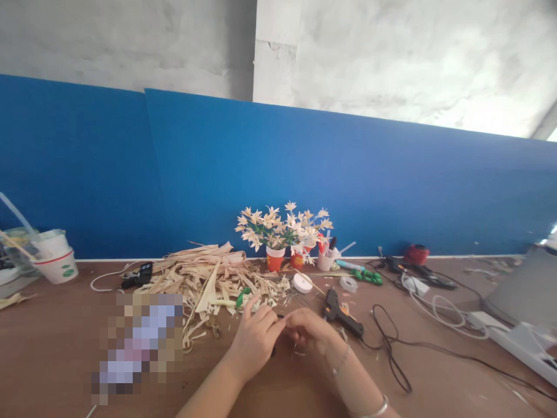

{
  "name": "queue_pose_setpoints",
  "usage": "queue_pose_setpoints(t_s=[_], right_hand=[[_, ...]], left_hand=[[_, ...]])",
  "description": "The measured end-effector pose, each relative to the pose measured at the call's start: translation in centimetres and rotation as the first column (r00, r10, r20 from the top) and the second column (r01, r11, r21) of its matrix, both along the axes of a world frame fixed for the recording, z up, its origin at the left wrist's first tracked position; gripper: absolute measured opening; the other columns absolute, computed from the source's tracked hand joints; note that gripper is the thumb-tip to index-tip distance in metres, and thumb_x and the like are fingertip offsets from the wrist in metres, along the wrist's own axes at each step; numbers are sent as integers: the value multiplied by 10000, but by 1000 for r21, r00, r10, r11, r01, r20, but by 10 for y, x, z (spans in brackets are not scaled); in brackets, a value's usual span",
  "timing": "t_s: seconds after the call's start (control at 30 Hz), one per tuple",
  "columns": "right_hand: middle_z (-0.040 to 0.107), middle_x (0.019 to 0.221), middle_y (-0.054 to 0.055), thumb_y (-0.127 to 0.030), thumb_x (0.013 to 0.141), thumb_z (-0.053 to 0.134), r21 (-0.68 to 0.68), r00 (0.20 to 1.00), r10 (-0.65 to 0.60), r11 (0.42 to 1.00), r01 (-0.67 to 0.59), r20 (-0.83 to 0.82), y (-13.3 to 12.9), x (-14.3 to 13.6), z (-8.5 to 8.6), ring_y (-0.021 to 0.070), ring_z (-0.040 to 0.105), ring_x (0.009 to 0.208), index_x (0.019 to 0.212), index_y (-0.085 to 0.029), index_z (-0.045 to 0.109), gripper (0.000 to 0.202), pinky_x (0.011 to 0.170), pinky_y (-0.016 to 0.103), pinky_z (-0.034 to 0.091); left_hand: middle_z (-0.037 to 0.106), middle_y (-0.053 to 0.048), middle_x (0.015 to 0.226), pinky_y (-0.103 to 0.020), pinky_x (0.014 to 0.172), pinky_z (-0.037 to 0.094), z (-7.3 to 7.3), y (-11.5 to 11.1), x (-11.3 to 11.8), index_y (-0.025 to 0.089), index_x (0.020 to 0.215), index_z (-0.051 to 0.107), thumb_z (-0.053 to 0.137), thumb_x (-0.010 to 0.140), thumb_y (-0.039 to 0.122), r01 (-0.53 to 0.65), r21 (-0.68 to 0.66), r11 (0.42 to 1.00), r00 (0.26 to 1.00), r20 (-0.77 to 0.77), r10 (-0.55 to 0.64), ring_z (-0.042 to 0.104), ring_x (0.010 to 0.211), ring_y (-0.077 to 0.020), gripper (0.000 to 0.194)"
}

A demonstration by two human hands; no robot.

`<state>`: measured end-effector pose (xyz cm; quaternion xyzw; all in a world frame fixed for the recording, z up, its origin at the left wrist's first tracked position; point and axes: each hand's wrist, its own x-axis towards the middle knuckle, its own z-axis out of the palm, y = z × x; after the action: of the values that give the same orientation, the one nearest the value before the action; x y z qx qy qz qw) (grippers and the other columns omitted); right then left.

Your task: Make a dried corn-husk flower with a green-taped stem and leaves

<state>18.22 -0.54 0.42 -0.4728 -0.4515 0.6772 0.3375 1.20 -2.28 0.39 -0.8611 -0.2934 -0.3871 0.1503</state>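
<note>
Pinching a small dark piece point(282, 317) between the fingertips of both hands, we keep our left hand point(255, 339) and right hand point(310, 331) meeting low over the brown tabletop point(65, 348). Both hands are curled, fingers drawn in close, only the tips touching the piece; what the piece is we cannot tell. Just behind our left hand lies a heap of pale husk strips point(204, 278). A black glue gun point(339, 310) lies just beside our right hand, its cord looping off. Paper flowers point(282, 226) stand in cups against the blue board.
</note>
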Motion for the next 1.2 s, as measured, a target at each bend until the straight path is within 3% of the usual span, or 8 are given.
queue_pose_setpoints(t_s=[0.17,0.3,0.4,0.57,0.8,0.9,1.1,1.2], right_hand=[[467,419,-38,-208,583,597,-11,998,6,1000,-7,-62,-1,0,2,40,338,385,503,-128,587,114,356,155,192],[615,617,26,-351,661,607,36,997,-58,998,60,-45,0,-2,2,43,404,405,662,-122,661,236,353,162,192],[633,664,34,-478,698,583,167,994,-108,980,106,5,4,-5,-2,49,411,400,765,-132,667,363,354,175,173],[499,494,-37,-462,660,654,447,978,-172,888,104,115,8,-10,-9,64,385,442,635,-142,606,324,443,197,284],[553,672,13,-351,743,582,691,919,-293,722,31,265,0,-13,-1,136,490,658,639,-156,579,221,613,238,388],[559,688,21,-306,760,561,725,909,-295,689,-11,294,-3,-16,4,141,499,673,629,-159,575,198,636,245,396],[622,742,19,-227,664,641,632,895,-253,774,-40,367,-3,-16,-1,131,505,623,852,-159,636,200,576,231,393],[593,604,3,-225,669,631,582,876,-226,810,-75,427,-3,-14,-7,118,478,553,684,-144,642,83,528,222,360]], left_hand=[[575,2,694,-457,984,208,-1,1,-1,206,842,616,422,847,133,-10,-53,999,998,54,13,492,745,-155,207],[591,7,704,-466,964,228,1,3,-3,233,787,620,455,833,146,-58,-243,968,984,151,96,519,767,-165,192],[613,6,728,-461,937,259,1,5,-5,237,765,617,500,795,137,-82,-388,918,960,215,177,539,792,-178,157],[628,7,736,-452,928,280,-2,8,-6,240,737,616,521,737,112,-87,-488,868,939,251,235,559,812,-192,160],[643,-3,741,-485,919,306,-8,10,-4,230,717,618,582,701,175,-9,-538,843,935,293,197,571,799,-209,67],[640,-10,749,-470,857,361,-12,13,-4,218,675,620,596,698,171,12,-543,840,921,334,203,567,801,-212,58],[616,-23,831,-413,800,417,-15,18,-6,204,631,620,600,667,107,-1,-560,828,881,391,266,557,871,-214,105],[608,-24,831,-407,802,421,-15,19,-7,197,617,617,606,659,102,-11,-565,825,875,393,281,555,877,-213,105]])
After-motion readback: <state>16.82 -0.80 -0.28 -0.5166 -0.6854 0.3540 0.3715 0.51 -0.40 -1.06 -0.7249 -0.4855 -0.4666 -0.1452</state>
